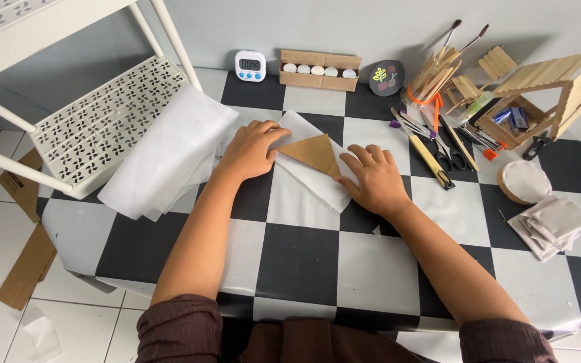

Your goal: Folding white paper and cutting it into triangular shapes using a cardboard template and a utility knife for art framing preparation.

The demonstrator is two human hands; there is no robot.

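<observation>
Head view: my left hand (250, 149) lay flat, fingers spread, pressing left corner of brown folded triangle (312, 153). My right hand (373, 180) lay open, palm down, on triangle's lower right edge and white paper sheet (302, 191) beneath. Triangle sat mid checkered table (304, 262), corners hidden under my fingers. Stack of white sheets (169, 154) just left. Scissors (446, 156) right, partly buried in clutter. My sleeves cut off by frame.
</observation>
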